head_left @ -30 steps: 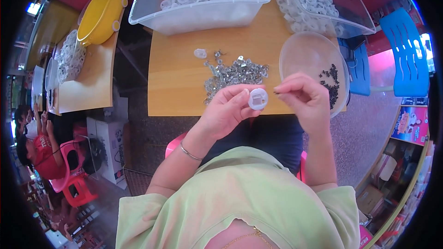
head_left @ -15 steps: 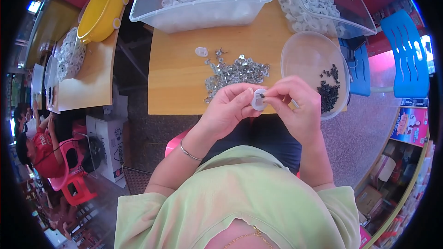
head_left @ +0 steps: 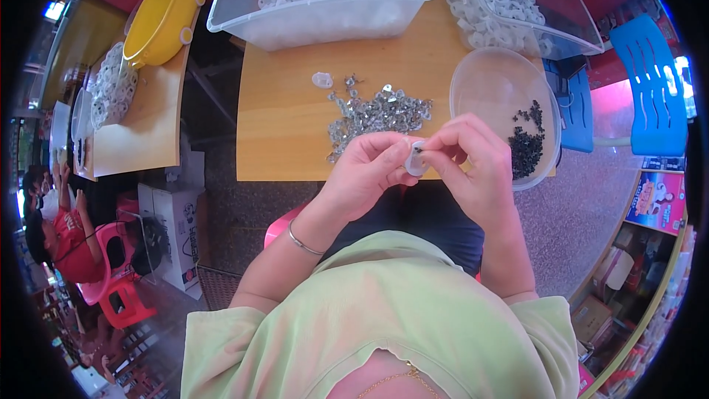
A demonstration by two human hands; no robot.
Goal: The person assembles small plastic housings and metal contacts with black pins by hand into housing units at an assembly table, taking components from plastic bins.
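Observation:
Between thumb and fingers, my left hand (head_left: 367, 171) grips a small round white plastic part (head_left: 415, 159) at the table's near edge. My right hand (head_left: 473, 162) is closed in a pinch against that part's face, with a tiny black piece (head_left: 419, 149) at its fingertips. Just beyond my hands lies a heap of small shiny metal pieces (head_left: 377, 117) on the table. Another white plastic part (head_left: 322, 80) rests alone to the left of the heap's far end. To the right, a shallow clear round tub (head_left: 480, 81) holds many small black pieces (head_left: 526, 149).
A clear bin (head_left: 325, 26) full of white parts stands at the table's far side. More white parts (head_left: 473, 22) fill a clear container at the far right. A yellow basin (head_left: 159, 22) sits on the left table. Blue chairs (head_left: 650, 89) stand right; people sit at far left.
The white part has turned slightly, showing its face more edge-on. My right fingertips have shifted a little at its face. Both hands stay in nearly the same place.

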